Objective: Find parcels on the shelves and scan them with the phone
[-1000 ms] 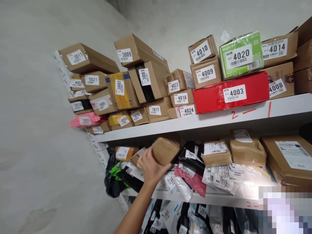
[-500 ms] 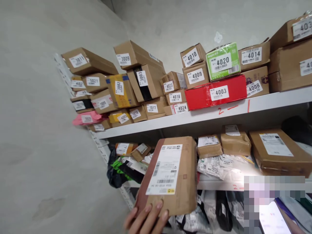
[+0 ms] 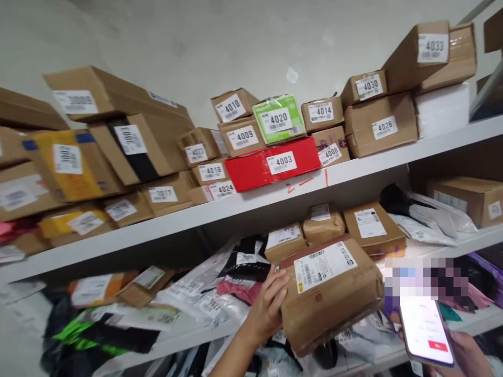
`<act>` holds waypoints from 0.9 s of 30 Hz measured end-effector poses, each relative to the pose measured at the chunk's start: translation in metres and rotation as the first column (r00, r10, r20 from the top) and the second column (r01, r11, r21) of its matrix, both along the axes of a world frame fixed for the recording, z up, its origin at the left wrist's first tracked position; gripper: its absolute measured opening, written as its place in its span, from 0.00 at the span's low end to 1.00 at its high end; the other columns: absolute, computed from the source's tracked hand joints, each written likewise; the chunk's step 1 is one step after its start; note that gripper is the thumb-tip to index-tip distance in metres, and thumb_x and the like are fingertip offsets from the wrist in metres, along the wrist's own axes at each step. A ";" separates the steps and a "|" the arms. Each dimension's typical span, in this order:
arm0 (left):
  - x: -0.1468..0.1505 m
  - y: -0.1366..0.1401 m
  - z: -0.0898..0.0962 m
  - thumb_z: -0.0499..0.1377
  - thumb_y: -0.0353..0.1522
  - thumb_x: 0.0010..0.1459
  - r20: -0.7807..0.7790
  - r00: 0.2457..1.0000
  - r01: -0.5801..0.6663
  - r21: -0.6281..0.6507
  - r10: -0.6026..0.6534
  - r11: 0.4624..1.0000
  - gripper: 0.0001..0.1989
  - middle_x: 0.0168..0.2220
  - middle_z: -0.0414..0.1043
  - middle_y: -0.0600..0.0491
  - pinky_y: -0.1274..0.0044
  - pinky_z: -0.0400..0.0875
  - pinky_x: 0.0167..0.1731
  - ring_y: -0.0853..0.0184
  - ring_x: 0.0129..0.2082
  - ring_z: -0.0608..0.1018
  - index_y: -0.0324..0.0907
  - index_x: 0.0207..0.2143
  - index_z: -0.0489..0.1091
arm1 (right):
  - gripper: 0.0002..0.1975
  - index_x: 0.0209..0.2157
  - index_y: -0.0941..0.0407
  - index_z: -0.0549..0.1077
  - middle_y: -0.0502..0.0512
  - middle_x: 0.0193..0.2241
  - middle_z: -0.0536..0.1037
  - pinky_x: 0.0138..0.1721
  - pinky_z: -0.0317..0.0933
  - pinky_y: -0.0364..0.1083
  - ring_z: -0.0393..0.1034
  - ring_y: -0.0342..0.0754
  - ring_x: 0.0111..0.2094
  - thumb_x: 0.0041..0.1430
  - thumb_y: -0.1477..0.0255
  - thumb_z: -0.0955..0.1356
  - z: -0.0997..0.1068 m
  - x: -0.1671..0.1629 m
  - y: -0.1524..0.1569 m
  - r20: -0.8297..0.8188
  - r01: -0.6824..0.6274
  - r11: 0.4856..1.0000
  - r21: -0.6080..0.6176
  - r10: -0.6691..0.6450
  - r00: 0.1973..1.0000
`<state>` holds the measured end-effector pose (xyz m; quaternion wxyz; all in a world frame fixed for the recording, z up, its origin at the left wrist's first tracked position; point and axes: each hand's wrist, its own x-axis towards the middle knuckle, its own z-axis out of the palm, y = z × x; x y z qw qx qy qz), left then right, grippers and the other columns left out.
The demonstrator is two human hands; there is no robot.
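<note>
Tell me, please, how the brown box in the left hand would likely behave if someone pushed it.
The brown box would probably feel stiff, since its cardboard faces look flat. It may twist if pushed at one end, as the left hand grips the other.

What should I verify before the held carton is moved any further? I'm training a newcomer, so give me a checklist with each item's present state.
1. Left hand has hold of the carton: ok, gripping its left end.
2. Label exposed: ok, facing the camera, uncovered.
3. Four-digit sticker on the carton: cannot tell; none on the visible sides, others hidden.
4. Right hand free to support: not ok, it holds the phone.
5. Phone text readable: cannot tell; the screen is lit, but the text is too small.
6. Carton clear of the boxes behind: cannot tell; it overlaps them in this view.
</note>
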<state>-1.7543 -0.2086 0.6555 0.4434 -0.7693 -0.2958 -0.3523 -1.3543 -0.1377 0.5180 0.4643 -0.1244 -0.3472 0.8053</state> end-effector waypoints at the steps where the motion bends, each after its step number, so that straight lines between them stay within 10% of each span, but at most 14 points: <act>1: -0.005 0.010 -0.003 0.62 0.28 0.55 -0.014 1.000 0.021 -0.059 -0.022 0.998 0.43 0.47 0.72 0.46 0.55 0.69 0.56 0.56 0.54 0.73 0.52 0.68 0.45 | 0.23 0.34 0.54 0.82 0.68 0.40 0.82 0.19 0.67 0.51 0.78 0.68 0.35 0.40 0.52 0.76 0.001 -0.004 0.001 -0.013 0.025 1.000 -0.007 -0.025 1.000; 10: -0.011 0.018 -0.021 0.70 0.39 0.46 0.117 0.976 -0.142 -0.310 0.186 0.940 0.59 0.66 0.52 0.31 0.51 0.67 0.56 0.42 0.65 0.61 0.43 0.71 0.35 | 0.24 0.43 0.57 0.79 0.63 0.38 0.82 0.18 0.62 0.44 0.76 0.58 0.33 0.48 0.55 0.78 0.026 -0.070 0.018 -0.215 0.172 0.979 0.110 -0.145 0.966; 14: 0.039 -0.010 -0.057 0.72 0.36 0.44 0.162 0.904 -0.386 -0.086 0.395 0.919 0.62 0.70 0.40 0.31 0.47 0.65 0.56 0.39 0.67 0.55 0.44 0.71 0.34 | 0.26 0.43 0.58 0.79 0.67 0.42 0.82 0.20 0.63 0.44 0.77 0.62 0.38 0.50 0.53 0.76 0.026 -0.072 0.022 -0.190 0.117 0.985 0.129 -0.091 0.978; 20: 0.148 0.018 -0.074 0.61 0.23 0.53 0.112 0.730 -0.676 -0.031 0.675 0.736 0.38 0.62 0.62 0.36 0.40 0.52 0.58 0.44 0.60 0.67 0.51 0.65 0.58 | 0.26 0.39 0.59 0.80 0.66 0.36 0.83 0.17 0.61 0.41 0.77 0.57 0.30 0.49 0.51 0.76 0.028 -0.066 0.022 -0.153 0.010 0.994 0.110 0.007 0.988; 27: 0.131 0.010 -0.044 0.58 0.24 0.57 -0.009 0.929 -0.368 0.089 0.371 0.925 0.32 0.37 0.72 0.52 0.58 0.46 0.68 0.65 0.40 0.75 0.49 0.63 0.61 | 0.27 0.38 0.59 0.81 0.65 0.33 0.83 0.16 0.61 0.42 0.77 0.57 0.28 0.46 0.50 0.77 0.020 -0.027 0.026 -0.123 -0.042 0.998 0.043 0.047 0.991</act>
